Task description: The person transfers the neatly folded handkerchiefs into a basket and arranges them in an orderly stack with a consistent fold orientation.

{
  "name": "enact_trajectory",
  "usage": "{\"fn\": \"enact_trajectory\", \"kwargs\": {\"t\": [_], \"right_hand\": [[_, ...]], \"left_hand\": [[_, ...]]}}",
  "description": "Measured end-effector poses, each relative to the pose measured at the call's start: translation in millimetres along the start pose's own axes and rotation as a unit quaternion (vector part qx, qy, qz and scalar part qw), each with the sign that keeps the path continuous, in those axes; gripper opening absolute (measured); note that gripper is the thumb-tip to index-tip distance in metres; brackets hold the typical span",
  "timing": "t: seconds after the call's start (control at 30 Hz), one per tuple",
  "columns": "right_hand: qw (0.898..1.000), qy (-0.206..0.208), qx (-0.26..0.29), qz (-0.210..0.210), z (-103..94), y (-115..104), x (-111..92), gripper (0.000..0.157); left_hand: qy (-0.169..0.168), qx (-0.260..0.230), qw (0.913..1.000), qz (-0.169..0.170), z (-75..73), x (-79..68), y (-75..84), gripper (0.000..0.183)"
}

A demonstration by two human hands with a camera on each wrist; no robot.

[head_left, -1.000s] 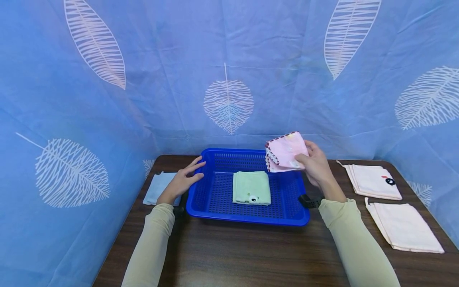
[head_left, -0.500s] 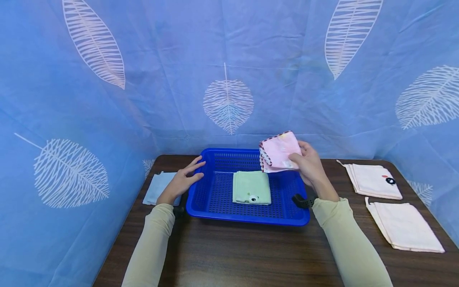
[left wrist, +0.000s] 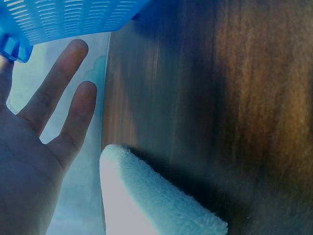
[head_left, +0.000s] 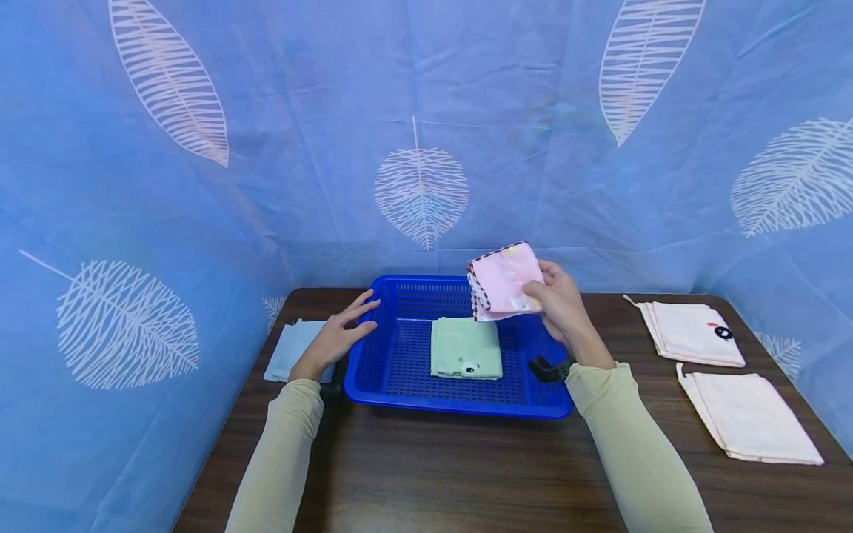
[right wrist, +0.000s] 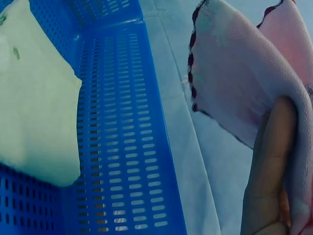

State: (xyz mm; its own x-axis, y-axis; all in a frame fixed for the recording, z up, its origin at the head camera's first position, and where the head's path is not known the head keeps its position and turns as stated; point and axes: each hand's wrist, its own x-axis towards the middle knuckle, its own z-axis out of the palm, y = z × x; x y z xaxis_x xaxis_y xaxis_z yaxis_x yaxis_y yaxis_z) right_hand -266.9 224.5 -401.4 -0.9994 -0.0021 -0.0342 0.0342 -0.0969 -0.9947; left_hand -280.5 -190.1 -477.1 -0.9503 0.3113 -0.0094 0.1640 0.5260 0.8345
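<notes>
My right hand (head_left: 563, 302) pinches a folded pink towel (head_left: 498, 280) with a dark checked edge, thumb on the near face. It holds the towel up over the right rear part of a blue plastic basket (head_left: 460, 406). Inside the basket lies a folded green towel (head_left: 465, 340) with a small animal face, also seen at the left of the right wrist view. At the basket's left rim is my left hand (head_left: 336, 337), its fingers spread and fairly straight. In the left wrist view its fingertips (left wrist: 77, 48) reach up to the basket wall (left wrist: 78, 22).
A folded light blue towel (head_left: 291, 355) lies left of the basket, partly under my left forearm. To the right are two folded pale towels (head_left: 689, 337) with hanging loops, one behind the other. A blue leaf-print curtain (head_left: 533, 148) hangs behind the brown table (head_left: 426, 474).
My right hand has carried the pink towel leftward, from the basket's right rear edge to further over its inside. The left hand and the basket have stayed in place.
</notes>
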Motion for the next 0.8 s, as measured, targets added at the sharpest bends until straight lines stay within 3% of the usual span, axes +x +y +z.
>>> {"fn": "enact_trajectory", "kwargs": {"t": [0.3,0.8], "right_hand": [[1.000,-0.011,0.000,0.026,6.9,-3.1,1.2,0.066],[0.999,-0.040,0.013,0.025,32.4,-1.1,8.0,0.067]], "left_hand": [[0.007,0.005,1.0000,0.002,0.8,-1.7,2.8,0.052],[0.003,-0.002,1.0000,0.006,-0.1,0.5,0.1,0.052]]}}
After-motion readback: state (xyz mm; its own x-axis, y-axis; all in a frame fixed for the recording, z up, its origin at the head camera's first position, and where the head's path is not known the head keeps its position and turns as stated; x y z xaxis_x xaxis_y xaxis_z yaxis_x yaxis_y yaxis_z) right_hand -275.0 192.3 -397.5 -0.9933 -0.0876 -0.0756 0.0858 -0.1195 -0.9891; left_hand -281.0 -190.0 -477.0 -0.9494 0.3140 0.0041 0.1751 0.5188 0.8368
